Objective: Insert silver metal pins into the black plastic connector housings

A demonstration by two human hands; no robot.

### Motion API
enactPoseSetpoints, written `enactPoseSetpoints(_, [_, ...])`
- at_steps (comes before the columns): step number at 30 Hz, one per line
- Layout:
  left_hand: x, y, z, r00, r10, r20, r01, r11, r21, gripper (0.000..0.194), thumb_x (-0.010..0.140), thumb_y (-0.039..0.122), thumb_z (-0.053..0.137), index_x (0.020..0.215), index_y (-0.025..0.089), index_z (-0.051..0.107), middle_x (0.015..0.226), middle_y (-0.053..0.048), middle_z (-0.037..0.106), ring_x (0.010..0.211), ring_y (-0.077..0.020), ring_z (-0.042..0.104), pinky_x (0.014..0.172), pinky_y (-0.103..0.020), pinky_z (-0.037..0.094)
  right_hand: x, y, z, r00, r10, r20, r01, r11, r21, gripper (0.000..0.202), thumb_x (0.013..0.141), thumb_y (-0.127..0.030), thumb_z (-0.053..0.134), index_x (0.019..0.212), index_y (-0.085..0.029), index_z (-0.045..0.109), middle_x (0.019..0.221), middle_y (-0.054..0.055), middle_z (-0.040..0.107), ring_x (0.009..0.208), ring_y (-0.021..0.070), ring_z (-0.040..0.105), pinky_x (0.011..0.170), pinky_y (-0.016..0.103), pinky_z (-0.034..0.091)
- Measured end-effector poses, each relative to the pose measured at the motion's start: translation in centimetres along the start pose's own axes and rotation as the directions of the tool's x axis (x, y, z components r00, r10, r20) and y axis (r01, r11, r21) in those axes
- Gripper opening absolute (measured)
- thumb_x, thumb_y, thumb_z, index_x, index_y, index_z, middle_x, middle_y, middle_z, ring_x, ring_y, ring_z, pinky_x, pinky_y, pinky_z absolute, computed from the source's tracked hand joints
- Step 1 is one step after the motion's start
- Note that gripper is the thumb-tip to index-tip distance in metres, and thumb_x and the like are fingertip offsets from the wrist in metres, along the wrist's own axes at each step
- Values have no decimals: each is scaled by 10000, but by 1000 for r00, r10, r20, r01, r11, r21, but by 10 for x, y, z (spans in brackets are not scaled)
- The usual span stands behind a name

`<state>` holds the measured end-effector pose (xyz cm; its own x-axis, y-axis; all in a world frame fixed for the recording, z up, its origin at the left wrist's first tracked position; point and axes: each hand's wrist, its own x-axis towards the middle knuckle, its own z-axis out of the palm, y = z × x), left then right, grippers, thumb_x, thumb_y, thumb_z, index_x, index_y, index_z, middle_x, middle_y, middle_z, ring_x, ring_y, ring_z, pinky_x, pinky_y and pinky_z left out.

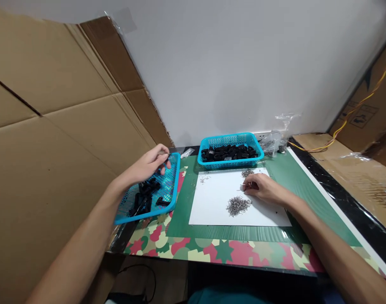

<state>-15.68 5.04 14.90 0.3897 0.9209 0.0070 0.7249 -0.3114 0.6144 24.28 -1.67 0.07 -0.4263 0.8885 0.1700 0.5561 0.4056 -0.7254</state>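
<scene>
My left hand [156, 160] hovers over the left blue plastic basket [175, 192], fingers loosely bent and apart. Nothing shows in it. Black plastic parts [145, 194] lie in that basket, partly behind my wrist. Over a white sheet [208, 207], my right hand [258, 186] is closed in a pinch. A thin light-coloured metal pin [243, 185] appears to stick out from its fingertips. Just below these fingers lies a pile of small metal pieces [239, 206]; a smaller pile [246, 173] sits behind them. A few thin pieces [204, 180] are scattered at the sheet's left.
A second blue basket [231, 164] full of black parts stands behind the sheet. Clear plastic bags [273, 143] lie to its right. Cardboard [69, 147] walls the left side. A yellow cable [341, 126] runs down at the right. The green mat [180, 219] covers the table.
</scene>
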Motion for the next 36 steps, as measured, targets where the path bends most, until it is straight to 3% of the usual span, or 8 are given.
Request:
enactPoseSetpoints(3, [0, 35, 42, 996, 91, 19, -87, 985, -150, 287, 1042, 506, 489, 1124, 231, 492, 934, -24, 728, 742, -172, 679, 664, -279, 523, -1, 0, 0, 1000, 13, 8, -13, 1000, 21, 121, 866, -115, 680, 858, -175, 784, 795, 40, 752, 668, 166, 638, 635, 281, 452])
enactPoseSetpoints(6, [5, 55, 91, 973, 217, 79, -188, 944, -271, 172, 1032, 385, 521, 1078, 223, 556, 988, -41, 719, 762, -162, 682, 711, -299, 535, -1, 1, -1, 1000, 15, 21, -16, 999, 46, 117, 864, -114, 679, 852, -173, 780, 815, 41, 757, 678, 165, 637, 645, 281, 453])
enactPoseSetpoints(10, [12, 59, 152, 960, 238, 150, -201, 953, -225, 125, 999, 325, 574, 1065, 225, 611, 1001, -35, 683, 788, -166, 648, 730, -309, 501, 0, 2, -3, 1000, 15, 21, -16, 999, 41, 102, 856, -114, 676, 834, -170, 759, 772, 23, 727, 658, 153, 609, 629, 271, 431])
enactPoseSetpoints(14, [18, 59, 191, 963, 228, 143, -185, 948, -261, 137, 999, 364, 580, 1018, 230, 563, 921, -3, 631, 760, -165, 579, 707, -300, 451, 1, 4, -5, 1000, 7, 12, -7, 999, 39, 67, 859, -136, 689, 831, -164, 743, 768, 21, 715, 646, 145, 586, 617, 267, 422])
enactPoseSetpoints(20, [17, 56, 215, 974, 223, 48, -198, 930, -311, 142, 1033, 351, 529, 1117, 238, 515, 940, -2, 587, 803, -170, 528, 734, -305, 410, 1, 5, -7, 1000, -5, 9, 4, 999, 36, 111, 879, -124, 670, 865, -168, 770, 845, 48, 758, 720, 161, 646, 682, 282, 465])
enactPoseSetpoints(26, [14, 47, 220, 985, 170, 1, -152, 882, -446, 230, 1038, 373, 545, 1235, 260, 510, 949, -9, 600, 822, -181, 547, 726, -309, 411, -2, -3, -13, 998, 55, 20, -56, 996, 66, 106, 914, -200, 664, 829, -172, 721, 802, 30, 713, 682, 152, 601, 641, 276, 454])
enactPoseSetpoints(30, [14, 49, 216, 974, 223, -33, -218, 894, -391, 213, 1038, 375, 554, 1070, 245, 719, 935, -35, 617, 790, -187, 523, 715, -328, 412, -3, -8, -13, 996, 86, -24, -79, 972, 221, 170, 952, -332, 689, 900, -173, 715, 813, 19, 689, 672, 137, 547, 610, 270, 425])
enactPoseSetpoints(36, [10, 52, 215, 948, 315, -49, -307, 864, -399, 182, 1038, 347, 592, 1062, 233, 733, 982, -42, 643, 854, -187, 570, 751, -322, 435, 0, -16, 2, 990, 111, -91, -49, 859, 509, 252, 906, -413, 784, 902, -174, 706, 885, 26, 688, 744, 138, 568, 660, 275, 448])
